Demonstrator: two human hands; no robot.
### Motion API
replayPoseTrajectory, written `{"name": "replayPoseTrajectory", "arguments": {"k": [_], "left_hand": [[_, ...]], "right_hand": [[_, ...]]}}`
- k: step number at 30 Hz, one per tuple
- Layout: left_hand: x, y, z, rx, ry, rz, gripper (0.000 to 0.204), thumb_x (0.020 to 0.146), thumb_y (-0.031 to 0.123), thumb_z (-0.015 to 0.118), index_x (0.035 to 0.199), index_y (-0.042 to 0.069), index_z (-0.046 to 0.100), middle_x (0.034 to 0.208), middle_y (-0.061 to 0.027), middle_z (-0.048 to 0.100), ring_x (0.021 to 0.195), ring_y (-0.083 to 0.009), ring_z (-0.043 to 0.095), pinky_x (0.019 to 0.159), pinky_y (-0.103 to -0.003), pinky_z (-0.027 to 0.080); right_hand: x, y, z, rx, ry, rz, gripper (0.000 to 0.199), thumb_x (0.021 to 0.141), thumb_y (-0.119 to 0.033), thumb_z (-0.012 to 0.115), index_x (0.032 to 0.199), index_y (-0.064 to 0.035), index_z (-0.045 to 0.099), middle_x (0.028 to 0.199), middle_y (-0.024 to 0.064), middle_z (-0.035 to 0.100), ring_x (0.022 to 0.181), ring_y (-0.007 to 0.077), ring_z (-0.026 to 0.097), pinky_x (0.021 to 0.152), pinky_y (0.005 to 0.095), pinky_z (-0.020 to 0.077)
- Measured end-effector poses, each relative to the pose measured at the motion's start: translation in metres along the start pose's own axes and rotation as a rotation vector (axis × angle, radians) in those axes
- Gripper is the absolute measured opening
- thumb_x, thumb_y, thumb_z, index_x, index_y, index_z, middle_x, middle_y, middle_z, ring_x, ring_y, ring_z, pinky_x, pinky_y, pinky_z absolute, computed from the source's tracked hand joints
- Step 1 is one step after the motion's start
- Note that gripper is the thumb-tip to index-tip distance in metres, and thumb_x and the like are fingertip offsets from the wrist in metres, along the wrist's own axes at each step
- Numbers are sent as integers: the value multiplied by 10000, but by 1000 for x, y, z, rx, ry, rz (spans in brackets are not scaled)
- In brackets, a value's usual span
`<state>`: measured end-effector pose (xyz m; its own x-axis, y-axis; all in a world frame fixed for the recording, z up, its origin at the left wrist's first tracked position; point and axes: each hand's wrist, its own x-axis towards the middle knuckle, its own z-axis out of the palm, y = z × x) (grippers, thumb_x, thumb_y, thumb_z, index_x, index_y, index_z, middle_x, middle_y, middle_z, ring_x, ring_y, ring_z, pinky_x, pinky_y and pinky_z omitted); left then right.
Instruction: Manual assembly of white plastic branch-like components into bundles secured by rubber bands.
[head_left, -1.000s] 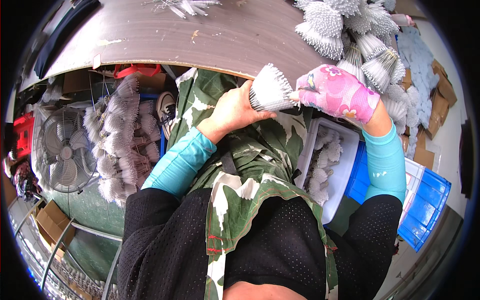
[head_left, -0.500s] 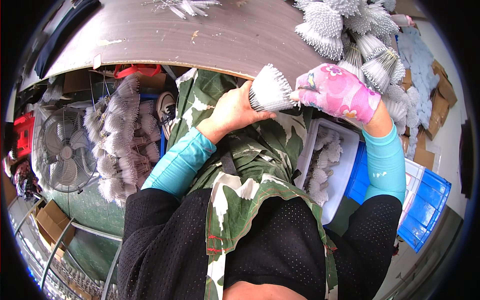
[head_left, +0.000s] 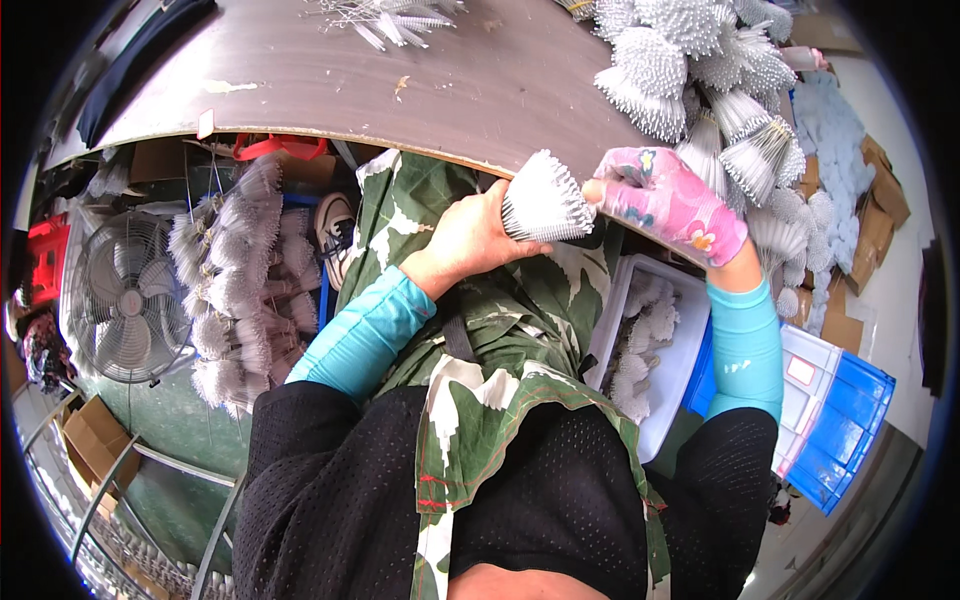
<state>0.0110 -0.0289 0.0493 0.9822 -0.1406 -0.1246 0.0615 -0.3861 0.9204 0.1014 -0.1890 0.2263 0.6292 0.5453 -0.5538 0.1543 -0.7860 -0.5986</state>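
My bare left hand [head_left: 474, 232] is wrapped round a bundle of thin white brush-like sticks [head_left: 548, 197], just off the table's front edge. The tips of the sticks fan out in a dense, dotted face. My right hand [head_left: 668, 205] wears a pink flowered glove with a bare fingertip showing. Its fingers are closed in a pinch close to the right side of the bundle; what they grip, if anything, is too small to make out.
Many similar tied bundles [head_left: 645, 75] are heaped on the right of the brown table [head_left: 300, 90]. Loose sticks [head_left: 395, 20] lie at the far side. Hanging bundles [head_left: 235, 270] and a fan [head_left: 130, 300] are at left. A white tub [head_left: 672, 385] and blue crate [head_left: 850, 420] stand at right.
The bundle in my left hand has tipped slightly and sits a little lower in view. My right hand has moved slightly down and turned, staying beside the bundle.
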Motion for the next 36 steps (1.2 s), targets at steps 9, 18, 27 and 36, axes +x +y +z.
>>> {"name": "replayPoseTrajectory", "arguments": {"k": [9, 18, 27, 36], "left_hand": [[2, -9, 2, -77, -28, 14, 760, 594, 466, 816, 1124, 6, 523, 959, -204, 657, 915, -355, 639, 805, -419, 505], [3, -13, -2, -93, -72, 28, 774, 586, 474, 821, 1121, 4, 516, 951, -207, 653, 922, -363, 631, 807, -430, 496], [3, -13, 1, -90, -82, 23, 815, 572, 444, 847, 1159, -12, 515, 973, -199, 658, 935, -341, 639, 806, -397, 501], [-1, -5, -1, 33, -9, 27, 727, 618, 464, 798, 1100, 10, 496, 914, -201, 659, 883, -372, 639, 788, -442, 504]], "right_hand": [[17, 18, 25, -229, 200, -484, 252, 794, -88, 657, 1030, -4, 624, 939, 136, 637, 873, 268, 627, 780, 337, 489], [24, 9, 25, -135, 80, -478, 215, 778, -76, 668, 989, -41, 661, 915, 131, 605, 823, 278, 603, 749, 336, 474], [27, 9, 30, -87, 96, -431, 195, 823, -86, 653, 994, 3, 621, 892, 74, 605, 835, 178, 598, 760, 293, 461], [-2, 6, 8, -34, -85, -30, 283, 933, -270, 512, 947, -15, 633, 742, 105, 604, 653, 169, 536, 634, 311, 441]]}}
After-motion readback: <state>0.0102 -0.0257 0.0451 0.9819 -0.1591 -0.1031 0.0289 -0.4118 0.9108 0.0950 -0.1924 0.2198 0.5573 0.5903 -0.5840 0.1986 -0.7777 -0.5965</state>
